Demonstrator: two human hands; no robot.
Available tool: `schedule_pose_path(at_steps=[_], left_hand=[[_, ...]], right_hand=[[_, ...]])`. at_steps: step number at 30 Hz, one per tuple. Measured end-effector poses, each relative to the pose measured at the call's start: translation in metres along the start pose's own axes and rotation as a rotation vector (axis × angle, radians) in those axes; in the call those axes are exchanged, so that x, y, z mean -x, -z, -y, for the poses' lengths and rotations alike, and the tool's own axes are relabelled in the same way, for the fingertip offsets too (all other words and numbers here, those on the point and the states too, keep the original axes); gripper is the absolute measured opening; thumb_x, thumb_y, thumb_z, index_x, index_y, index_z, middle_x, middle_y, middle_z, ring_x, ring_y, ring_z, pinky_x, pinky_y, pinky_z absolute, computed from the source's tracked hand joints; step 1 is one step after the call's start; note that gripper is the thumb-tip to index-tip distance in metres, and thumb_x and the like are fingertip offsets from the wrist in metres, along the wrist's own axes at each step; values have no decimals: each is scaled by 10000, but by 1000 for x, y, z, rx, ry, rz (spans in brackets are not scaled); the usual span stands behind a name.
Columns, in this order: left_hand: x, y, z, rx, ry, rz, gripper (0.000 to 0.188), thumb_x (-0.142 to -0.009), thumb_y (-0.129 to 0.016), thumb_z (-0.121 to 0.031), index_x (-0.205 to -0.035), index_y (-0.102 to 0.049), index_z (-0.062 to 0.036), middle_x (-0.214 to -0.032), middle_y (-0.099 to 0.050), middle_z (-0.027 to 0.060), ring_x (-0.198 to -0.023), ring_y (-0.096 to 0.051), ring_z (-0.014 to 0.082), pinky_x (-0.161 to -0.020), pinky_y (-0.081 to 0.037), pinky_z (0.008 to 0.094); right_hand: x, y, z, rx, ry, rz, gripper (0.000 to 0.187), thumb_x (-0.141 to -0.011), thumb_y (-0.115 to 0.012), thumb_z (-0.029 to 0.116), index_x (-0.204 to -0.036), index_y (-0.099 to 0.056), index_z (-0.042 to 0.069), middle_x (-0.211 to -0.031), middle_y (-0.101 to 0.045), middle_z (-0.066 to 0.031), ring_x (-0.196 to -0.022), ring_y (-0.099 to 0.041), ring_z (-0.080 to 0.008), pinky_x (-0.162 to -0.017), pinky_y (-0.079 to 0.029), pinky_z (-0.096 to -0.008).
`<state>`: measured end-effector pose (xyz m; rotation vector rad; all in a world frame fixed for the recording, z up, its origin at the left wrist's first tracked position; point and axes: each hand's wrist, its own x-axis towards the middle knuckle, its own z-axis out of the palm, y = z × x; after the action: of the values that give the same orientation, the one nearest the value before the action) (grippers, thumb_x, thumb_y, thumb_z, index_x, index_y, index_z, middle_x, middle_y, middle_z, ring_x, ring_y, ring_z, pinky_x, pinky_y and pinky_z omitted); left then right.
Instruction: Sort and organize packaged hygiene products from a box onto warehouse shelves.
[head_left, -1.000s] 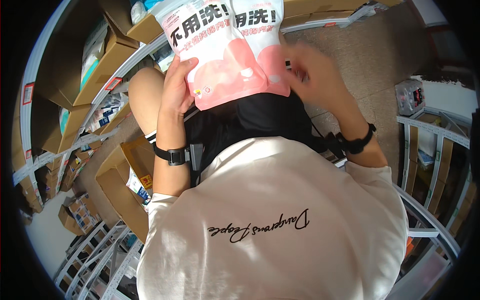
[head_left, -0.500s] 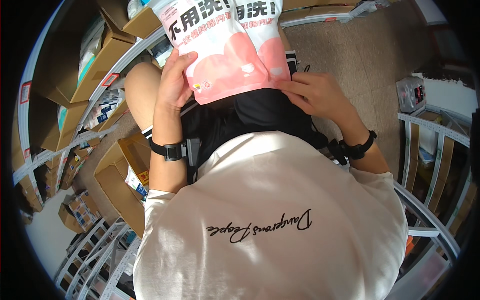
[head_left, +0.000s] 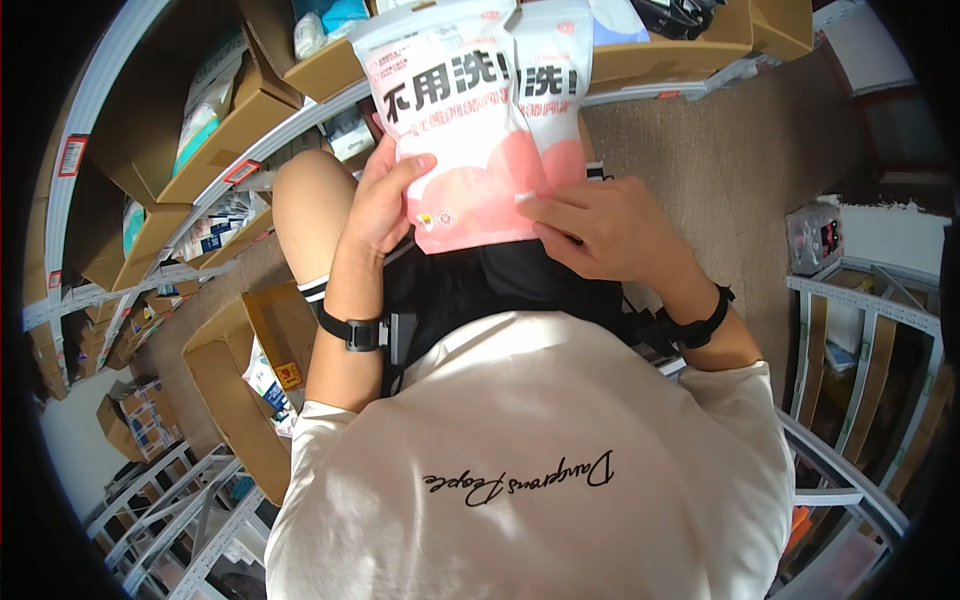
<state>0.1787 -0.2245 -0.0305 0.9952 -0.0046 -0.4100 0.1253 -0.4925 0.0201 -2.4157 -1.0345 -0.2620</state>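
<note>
Upper centre of frame: front pink-and-white pouch (head_left: 450, 140), overlapping rear pouch (head_left: 558, 120).
Left hand (head_left: 385, 205): grip clamped on front pouch.
Right hand (head_left: 605, 230): touching front pouch's lower right; grip closure, cannot tell.

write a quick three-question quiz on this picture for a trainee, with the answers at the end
1. Multiple choice: what does the left hand grip?
A) a cardboard box
B) the left pink-and-white pouch
C) a metal shelf rail

2. True or false: the left pink-and-white pouch partly covers the right pink-and-white pouch.

3. Fill in the colour: the person wears a ___ strap on each forearm, near the wrist.

Key: 1. B; 2. True; 3. black
</note>
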Motion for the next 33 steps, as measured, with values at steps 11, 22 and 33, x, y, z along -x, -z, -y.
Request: schedule_pose_path(at_steps=[11, 22, 33], left_hand=[[2, -1, -1, 36, -20, 32, 597, -867, -611, 40, -1425, -407, -11, -1335, -574, 137, -1192, -586, 221, -1000, -501, 350], [3, 5, 5, -139, -12, 56, 594, -797, -682, 58, -1352, -483, -12, -1246, -612, 72, -1116, -589, 146, -960, -483, 300], [0, -3, 5, -131, -67, 229, 681, -734, -809, -110, -1330, -510, 28, -1230, -628, 96, -1127, -587, 180, -996, -459, 338]], right_hand=[[-71, 9, -13, 5, -276, -81, 473, -902, -613, 213, -1371, -553, 185, -634, -595, -85, -551, -601, -257, -545, -481, -385], [-25, -41, -49, -823, -731, -326, 595, -875, -714, 179, -1341, -409, -32, -1082, -641, -154, -916, -643, -202, -802, -521, -333], [-39, -27, -17, -1082, -498, -515, 622, -901, -572, -51, -1446, -284, 32, -1446, -437, -161, -1258, -528, -232, -984, -478, -337]])
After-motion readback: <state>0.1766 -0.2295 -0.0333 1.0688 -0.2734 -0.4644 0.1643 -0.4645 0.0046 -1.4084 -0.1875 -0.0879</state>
